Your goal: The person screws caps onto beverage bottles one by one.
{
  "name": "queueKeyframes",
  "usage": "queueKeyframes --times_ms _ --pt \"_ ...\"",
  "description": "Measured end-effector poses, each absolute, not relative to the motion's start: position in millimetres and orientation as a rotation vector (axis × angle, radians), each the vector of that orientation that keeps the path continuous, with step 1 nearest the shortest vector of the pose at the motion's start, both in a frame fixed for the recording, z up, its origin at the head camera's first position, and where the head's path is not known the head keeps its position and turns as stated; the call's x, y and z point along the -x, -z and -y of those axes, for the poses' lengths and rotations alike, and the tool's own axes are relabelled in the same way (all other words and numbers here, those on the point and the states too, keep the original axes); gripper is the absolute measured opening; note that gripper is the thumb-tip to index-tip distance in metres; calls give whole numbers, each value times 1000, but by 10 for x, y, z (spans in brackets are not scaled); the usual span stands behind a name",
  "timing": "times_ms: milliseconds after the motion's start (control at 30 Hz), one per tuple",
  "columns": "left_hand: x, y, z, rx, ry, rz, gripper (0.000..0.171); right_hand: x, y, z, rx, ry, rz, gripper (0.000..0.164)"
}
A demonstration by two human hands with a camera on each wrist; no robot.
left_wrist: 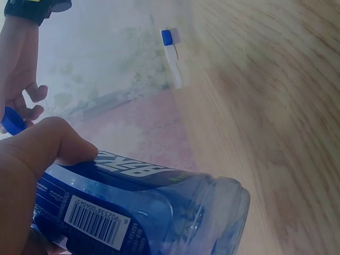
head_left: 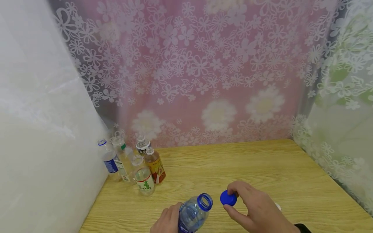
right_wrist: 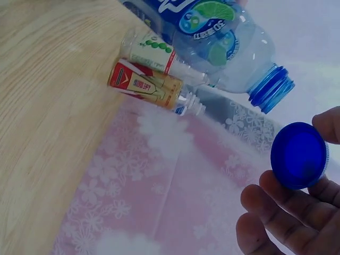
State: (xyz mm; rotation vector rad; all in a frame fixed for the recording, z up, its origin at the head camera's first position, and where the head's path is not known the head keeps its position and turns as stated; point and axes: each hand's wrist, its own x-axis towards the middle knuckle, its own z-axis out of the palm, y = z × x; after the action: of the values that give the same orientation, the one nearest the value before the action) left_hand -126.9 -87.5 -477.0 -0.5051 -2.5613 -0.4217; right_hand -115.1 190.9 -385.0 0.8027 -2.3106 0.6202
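While the R hand (head_left: pixel 260 208) has the blue cap (head_left: pixel 228 198) pinched btwn thumb and fingers, the L hand (head_left: pixel 167 220) is clamped round the body of a clear, blue-necked btl (head_left: pixel 190 216). Both are over the tabletop (head_left: pixel 233 161), toward its near edge, approx mid-width.

Key relation: cap is just R of the btl's mouth (head_left: pixel 201 204), clearly apart. Btl's long axis is tilted, mouth end up and leaning to the cap side; can't tell if the base touches the tabletop. L hand owns the btl, R hand owns the cap.

R hand pose: forearm from near edge, R side; thumb and forefinger on the cap rim, other fingers loosely bent.

FYI: other btls (head_left: pixel 125 165) stand clustered at the far L corner. White item (head_left: pixel 278 206) behind R hand, mostly hidden, can't ID.
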Motion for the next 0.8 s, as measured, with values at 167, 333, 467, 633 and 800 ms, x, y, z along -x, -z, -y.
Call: queueKeyframes --times_ms 167,333,467,633,800 --pt "1258 4700 862 538 446 2649 68 1131 3840 -1890 -816 -641 2292 40" --pt "1258 4714 850 558 441 2636 68 1107 3830 -1846 -846 -705 2301 37" --pt "1262 4759 834 560 417 2567 62 1108 3836 -1807 -888 -755 2305 35" --pt "1254 4778 819 569 407 2536 60 1124 3865 -1785 -967 -757 2319 54" --pt "1260 4808 802 585 372 2474 59 1163 3919 -1788 -1078 -727 2282 63"
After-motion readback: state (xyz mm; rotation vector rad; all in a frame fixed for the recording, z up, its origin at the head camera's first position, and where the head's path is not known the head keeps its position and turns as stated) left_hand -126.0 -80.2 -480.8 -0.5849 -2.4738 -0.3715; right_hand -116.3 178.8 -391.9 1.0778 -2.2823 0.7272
